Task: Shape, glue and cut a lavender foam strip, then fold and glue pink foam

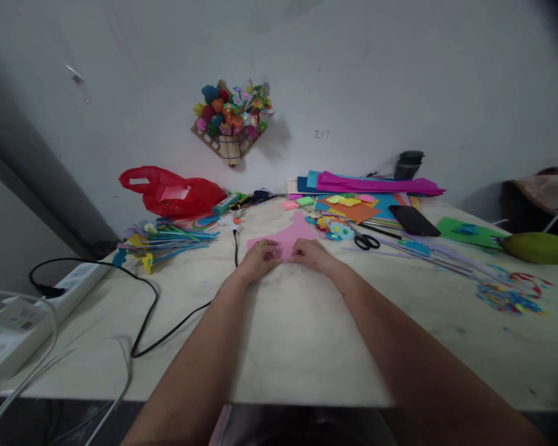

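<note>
A pink sheet (291, 236) lies on the pale table, with a narrow part pointing toward the wall. At its near left edge is my left hand (261, 259), its fingers closed on the sheet. My right hand (309, 254) pinches the near right edge, close beside the left. Just right of the sheet are layered paper flowers (338, 229) and black-handled scissors (367, 241).
On the left are paper flowers on stems (167, 238), a red plastic bag (177, 193), a black cable (154, 303) and a power strip (81, 285). A phone (415, 221), colored sheets (376, 184), a green balloon-like object (539, 248) and paper scraps (509, 297) lie right.
</note>
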Action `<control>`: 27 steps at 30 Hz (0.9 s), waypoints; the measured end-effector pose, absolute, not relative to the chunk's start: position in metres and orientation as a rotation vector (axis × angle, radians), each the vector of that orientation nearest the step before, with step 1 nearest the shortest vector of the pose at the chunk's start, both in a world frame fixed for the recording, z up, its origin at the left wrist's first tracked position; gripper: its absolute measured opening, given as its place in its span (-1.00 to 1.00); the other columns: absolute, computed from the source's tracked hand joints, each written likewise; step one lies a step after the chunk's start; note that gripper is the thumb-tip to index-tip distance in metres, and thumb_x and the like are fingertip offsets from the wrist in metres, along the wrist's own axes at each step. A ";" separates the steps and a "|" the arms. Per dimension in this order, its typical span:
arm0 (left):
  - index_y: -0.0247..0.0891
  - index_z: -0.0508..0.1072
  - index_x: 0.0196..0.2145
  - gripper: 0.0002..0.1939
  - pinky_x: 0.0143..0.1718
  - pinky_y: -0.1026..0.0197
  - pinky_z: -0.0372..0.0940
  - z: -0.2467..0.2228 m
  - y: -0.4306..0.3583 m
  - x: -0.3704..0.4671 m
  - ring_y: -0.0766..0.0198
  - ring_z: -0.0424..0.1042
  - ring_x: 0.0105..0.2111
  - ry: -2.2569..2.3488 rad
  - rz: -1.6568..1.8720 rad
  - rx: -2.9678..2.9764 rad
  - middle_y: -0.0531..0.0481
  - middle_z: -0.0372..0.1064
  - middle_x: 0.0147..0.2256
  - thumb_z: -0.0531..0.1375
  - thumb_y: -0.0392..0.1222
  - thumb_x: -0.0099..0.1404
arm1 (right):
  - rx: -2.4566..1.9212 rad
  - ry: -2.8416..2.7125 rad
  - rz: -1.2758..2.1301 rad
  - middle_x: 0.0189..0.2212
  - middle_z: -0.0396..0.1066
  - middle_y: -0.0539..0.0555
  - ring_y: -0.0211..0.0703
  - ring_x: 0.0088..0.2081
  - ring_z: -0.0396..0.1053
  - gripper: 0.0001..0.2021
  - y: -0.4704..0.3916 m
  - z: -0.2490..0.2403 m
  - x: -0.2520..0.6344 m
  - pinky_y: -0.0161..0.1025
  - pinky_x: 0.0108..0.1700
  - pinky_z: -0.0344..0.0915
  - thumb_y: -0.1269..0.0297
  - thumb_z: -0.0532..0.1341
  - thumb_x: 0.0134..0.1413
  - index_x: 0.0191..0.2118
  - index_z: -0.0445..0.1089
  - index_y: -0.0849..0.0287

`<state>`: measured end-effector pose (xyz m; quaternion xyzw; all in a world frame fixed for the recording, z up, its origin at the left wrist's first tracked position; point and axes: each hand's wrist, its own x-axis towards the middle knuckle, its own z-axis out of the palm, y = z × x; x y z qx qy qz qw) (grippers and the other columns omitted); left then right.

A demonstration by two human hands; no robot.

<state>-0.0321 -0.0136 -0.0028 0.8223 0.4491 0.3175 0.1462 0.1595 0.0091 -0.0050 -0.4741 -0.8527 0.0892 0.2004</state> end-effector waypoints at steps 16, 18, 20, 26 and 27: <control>-0.25 0.37 -0.59 -0.89 0.02 0.12 0.13 -0.010 -0.006 -0.030 0.15 0.26 -0.02 1.446 0.828 2.478 -0.13 0.32 -0.05 0.18 -0.22 0.06 | -1.616 -2.361 0.045 -0.17 0.32 0.16 -0.02 -0.11 0.25 -0.69 0.005 0.001 0.149 -0.21 -0.14 0.12 -0.02 0.23 -0.08 -0.38 0.43 0.15; -0.25 0.38 -0.53 -0.91 0.04 0.11 0.09 -0.011 -0.005 -0.030 0.13 0.23 0.01 1.505 0.792 2.505 -0.16 0.30 -0.02 0.19 -0.20 0.06 | -1.636 -2.331 0.011 -0.13 0.28 0.17 0.03 -0.06 0.19 -0.64 0.005 -0.001 0.150 -0.15 -0.08 0.08 -0.06 0.23 -0.12 -0.33 0.42 0.15; -0.27 0.41 -0.42 -0.88 0.07 0.08 0.06 -0.012 -0.004 -0.030 0.11 0.20 0.04 1.558 0.770 2.521 -0.19 0.27 0.01 0.19 -0.17 0.06 | -1.653 -2.323 0.001 -0.11 0.26 0.19 0.08 -0.05 0.17 -0.61 0.006 -0.002 0.151 -0.10 -0.05 0.06 -0.08 0.23 -0.13 -0.29 0.40 0.16; -0.24 0.35 -0.07 -0.61 0.07 0.08 0.03 -0.017 -0.003 -0.031 0.13 0.19 0.03 1.580 0.754 2.519 -0.10 0.28 0.00 0.14 -0.19 0.10 | -1.720 -2.308 0.090 -0.05 0.20 0.18 0.07 0.01 0.12 -0.60 0.004 0.002 0.150 -0.08 -0.01 0.02 -0.07 0.24 -0.13 -0.26 0.37 0.14; -0.23 0.34 -0.05 -0.60 0.07 0.09 0.03 -0.017 -0.003 -0.030 0.13 0.19 0.02 1.588 0.739 2.521 -0.09 0.29 -0.01 0.13 -0.18 0.12 | -1.730 -2.305 0.113 -0.04 0.20 0.17 0.06 0.02 0.12 -0.61 0.004 0.002 0.150 -0.10 -0.01 0.03 -0.07 0.23 -0.12 -0.26 0.37 0.13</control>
